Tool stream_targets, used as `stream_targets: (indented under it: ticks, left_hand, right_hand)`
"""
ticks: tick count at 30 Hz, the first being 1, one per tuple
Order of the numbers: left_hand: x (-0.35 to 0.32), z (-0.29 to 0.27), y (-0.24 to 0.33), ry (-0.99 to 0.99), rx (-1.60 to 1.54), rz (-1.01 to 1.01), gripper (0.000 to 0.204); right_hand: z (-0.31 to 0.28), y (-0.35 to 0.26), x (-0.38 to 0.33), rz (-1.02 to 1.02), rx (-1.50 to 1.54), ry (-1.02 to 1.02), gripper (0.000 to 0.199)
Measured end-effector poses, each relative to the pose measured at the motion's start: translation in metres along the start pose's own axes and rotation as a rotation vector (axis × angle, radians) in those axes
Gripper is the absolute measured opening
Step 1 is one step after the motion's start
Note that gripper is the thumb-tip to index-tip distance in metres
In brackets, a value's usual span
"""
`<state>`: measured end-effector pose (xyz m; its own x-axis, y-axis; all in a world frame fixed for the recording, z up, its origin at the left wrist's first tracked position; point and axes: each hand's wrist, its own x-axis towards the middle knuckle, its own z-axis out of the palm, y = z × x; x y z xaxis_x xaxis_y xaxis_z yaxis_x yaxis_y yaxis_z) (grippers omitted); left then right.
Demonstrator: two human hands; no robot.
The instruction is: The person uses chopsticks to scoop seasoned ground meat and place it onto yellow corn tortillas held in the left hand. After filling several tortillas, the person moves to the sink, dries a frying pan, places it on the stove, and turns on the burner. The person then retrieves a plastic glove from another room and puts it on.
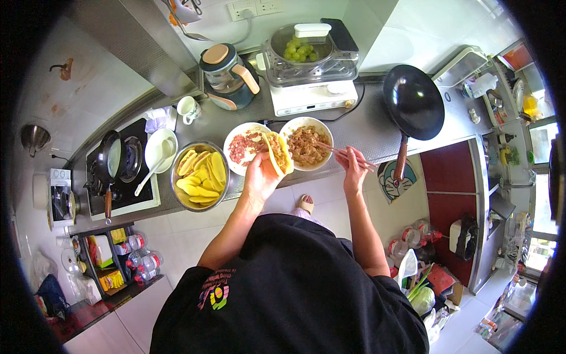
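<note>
My left hand (262, 176) is closed around a thin yellow wrapper (278, 154), curved up at its sides with brown minced filling inside. It is above the gap between two white bowls. In the left bowl (229, 144) lies pinkish minced meat. The right bowl (328, 134) is filled with browner minced filling (306, 147). My right hand (354, 169) grips a pair of chopsticks (340, 153), whose tips reach into the right bowl. Left of my left hand, a steel bowl (175, 190) holds several folded yellow half-moon pieces (201, 177).
A white bowl with a ladle (154, 169) stands beside the stove, where a small pan (110, 154) sits. Along the back are a mug (188, 110), a kettle (227, 79) and a steamer with green grapes (300, 50). A black wok (414, 100) rests at right, its handle over the counter edge.
</note>
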<state>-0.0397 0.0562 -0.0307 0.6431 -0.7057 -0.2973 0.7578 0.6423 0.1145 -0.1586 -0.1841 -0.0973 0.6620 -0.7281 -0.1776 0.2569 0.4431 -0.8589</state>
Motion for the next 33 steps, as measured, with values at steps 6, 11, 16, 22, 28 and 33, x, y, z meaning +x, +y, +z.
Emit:
stream_targets:
  ticks: [6,11,16,22,28,33]
  left_hand:
    - [0.003,0.01,-0.002,-0.005,-0.019,0.0,0.039]
    - [0.011,0.023,-0.003,0.021,-0.001,-0.019,0.037]
    - [0.017,0.031,-0.008,-0.089,0.05,-0.044,0.038]
    - [0.025,0.029,-0.011,-0.086,0.093,-0.007,0.043]
    - [0.027,0.03,-0.008,-0.174,0.09,-0.039,0.043]
    - [0.026,0.033,-0.012,-0.146,0.007,-0.065,0.04]
  right_hand:
    - [0.01,-0.041,-0.022,0.041,0.074,-0.003,0.028]
    - [0.036,-0.091,-0.054,0.065,0.171,-0.152,0.027]
    - [0.075,-0.11,-0.088,-0.131,-0.071,-0.295,0.024]
    - [0.103,-0.137,-0.113,-0.629,-0.889,-0.53,0.021]
    - [0.109,-0.158,-0.12,-0.658,-0.77,-0.454,0.019]
    - [0.112,-0.151,-0.113,-0.642,-0.811,-0.429,0.02]
